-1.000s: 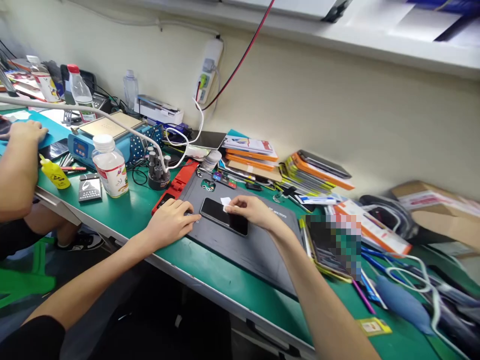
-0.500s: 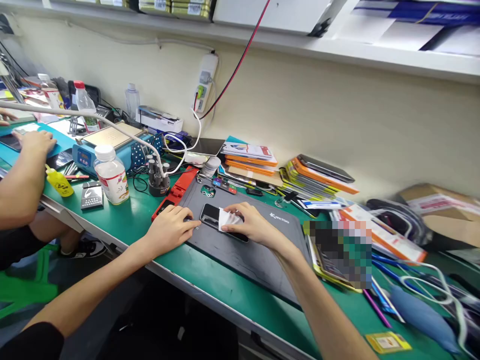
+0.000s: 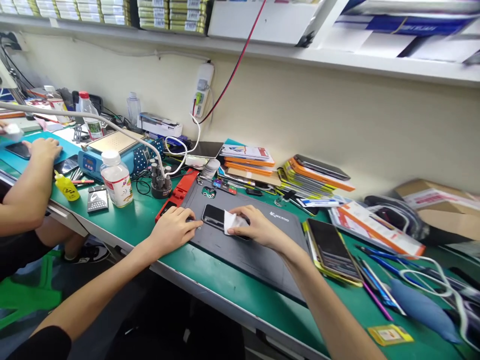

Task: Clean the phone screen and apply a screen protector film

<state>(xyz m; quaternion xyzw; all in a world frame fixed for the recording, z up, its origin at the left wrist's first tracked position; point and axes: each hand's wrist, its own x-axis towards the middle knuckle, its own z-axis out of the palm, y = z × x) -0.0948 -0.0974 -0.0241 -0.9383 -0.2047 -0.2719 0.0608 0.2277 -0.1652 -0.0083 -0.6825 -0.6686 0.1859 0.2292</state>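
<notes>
A smartphone with a dark screen lies on the grey work mat. My right hand pinches a white wipe between thumb and fingers and presses it on the phone's glass. The hand and wipe cover the phone's right part. My left hand rests at the mat's left edge, fingers loosely spread and lying down, its fingertips close to the phone's left end. Beyond this hand, a red holder lies along the mat's edge.
A co-worker's hand lies on a blue mat at the left. A plastic jar and a yellow squeeze bottle stand between us. Stacked phones, a purple stick and a blue blower bulb lie to the right.
My right hand has slid the wipe slightly right along the phone, baring more of the screen. My left hand stays about where it was. The camera view has shifted a little.
</notes>
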